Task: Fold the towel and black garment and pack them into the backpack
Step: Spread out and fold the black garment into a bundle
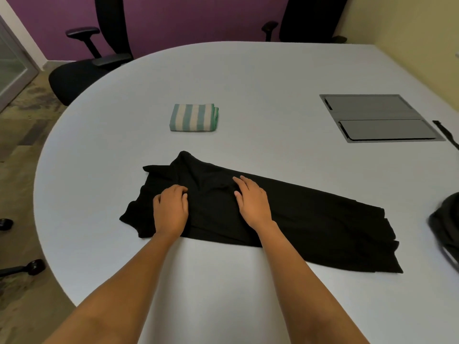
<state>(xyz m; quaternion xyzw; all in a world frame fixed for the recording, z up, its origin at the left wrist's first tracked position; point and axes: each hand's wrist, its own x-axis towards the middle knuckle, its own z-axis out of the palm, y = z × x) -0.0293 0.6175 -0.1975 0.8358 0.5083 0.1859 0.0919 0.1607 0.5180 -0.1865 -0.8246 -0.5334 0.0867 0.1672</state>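
The black garment (pixel 310 219) lies as a long strip. On its left part, the left hand (pixel 171 209) pinches cloth with curled fingers, while the right hand (pixel 253 202) presses flat at its middle. Smooth the creases outward before folding. The folded striped towel (pixel 193 117) lies beyond the garment, and the backpack (pixel 447 224) is past its right end.

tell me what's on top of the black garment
The left hand grips and the right hand presses the long black cloth garment; nothing else. Anything beneath the cloth is covered.

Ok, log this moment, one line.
towel folded, on table | black garment part-folded | left hand grips it | right hand presses it flat | backpack at right edge
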